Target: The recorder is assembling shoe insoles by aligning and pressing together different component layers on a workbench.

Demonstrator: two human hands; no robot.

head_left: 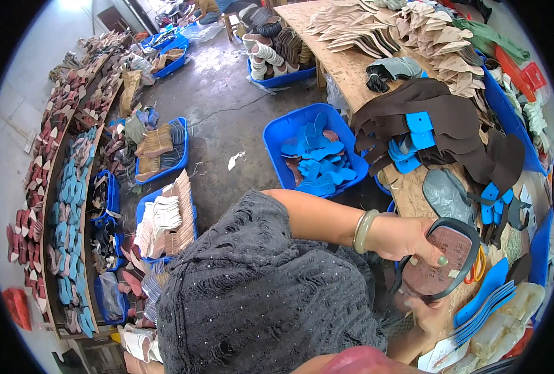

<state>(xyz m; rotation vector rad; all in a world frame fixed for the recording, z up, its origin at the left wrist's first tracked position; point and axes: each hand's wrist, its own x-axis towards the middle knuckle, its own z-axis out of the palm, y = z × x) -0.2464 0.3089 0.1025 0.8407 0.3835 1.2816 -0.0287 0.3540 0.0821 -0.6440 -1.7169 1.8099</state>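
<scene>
My left hand [407, 240], with a pale bangle on the wrist, grips a reddish-brown insole board [435, 265] edged with a black band. Its thumb lies on the board's face, and the other fingers pass behind. At the lower edge of the same piece, my right hand [427, 313] closes round it; part of that hand is hidden. The piece is held over the edge of the wooden table [407, 187]. Just beyond it lie yellow-orange loops [477, 265], perhaps scissor handles. Closest to my right hand is a stack of blue sole-shaped sheets [488, 302].
Dark brown cut pieces [439, 109] with blue ones lie farther along the table, near a grey oval pad [448, 194]. A blue bin [274, 134] of blue pieces stands on the floor beside it. Racks [71, 187] full of shoe parts line the left wall.
</scene>
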